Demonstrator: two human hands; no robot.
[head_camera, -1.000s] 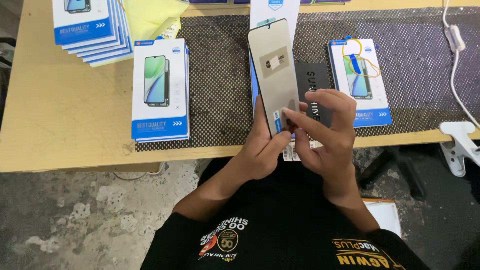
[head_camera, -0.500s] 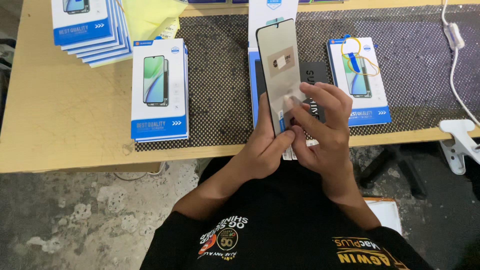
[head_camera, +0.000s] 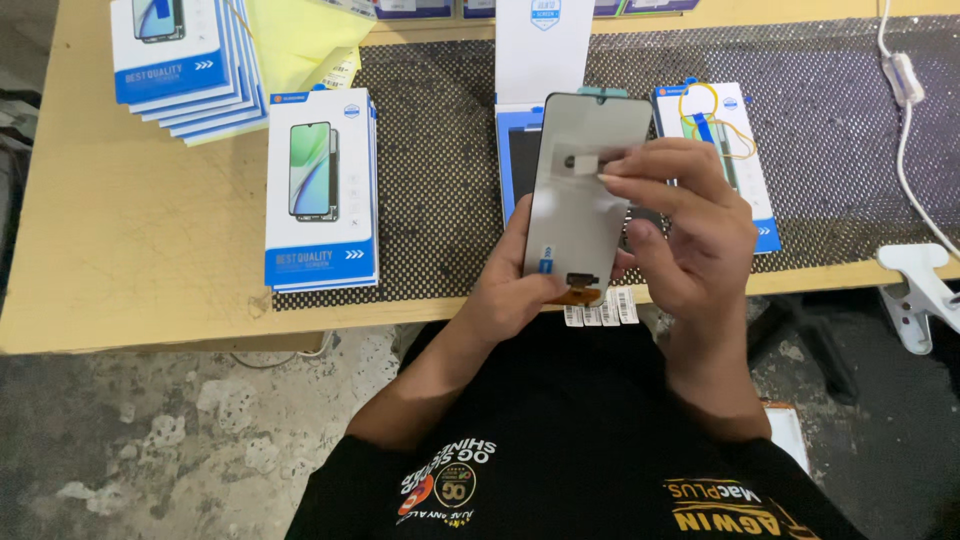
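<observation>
I hold a phone screen panel (head_camera: 580, 190) upright above the table's front edge, its grey back facing me, with an orange flex strip at its bottom. My left hand (head_camera: 515, 290) grips the panel's lower left edge from below. My right hand (head_camera: 685, 225) is on the panel's right side, its fingertips resting on a small white sticker on the upper back. An open blue and white screen box (head_camera: 520, 150) lies on the black mesh mat (head_camera: 830, 150) right behind the panel.
A stack of white and blue screen boxes (head_camera: 322, 190) lies left of my hands, another stack (head_camera: 180, 55) at far left, one more box (head_camera: 725, 140) with a yellow loop at right. A white clamp (head_camera: 915, 290) and a cable (head_camera: 905, 85) are at right. Small label strips (head_camera: 600, 310) hang at the edge.
The panel has shifted slightly right and closer to me. My right hand moved up from the panel's lower part to the sticker on its upper back.
</observation>
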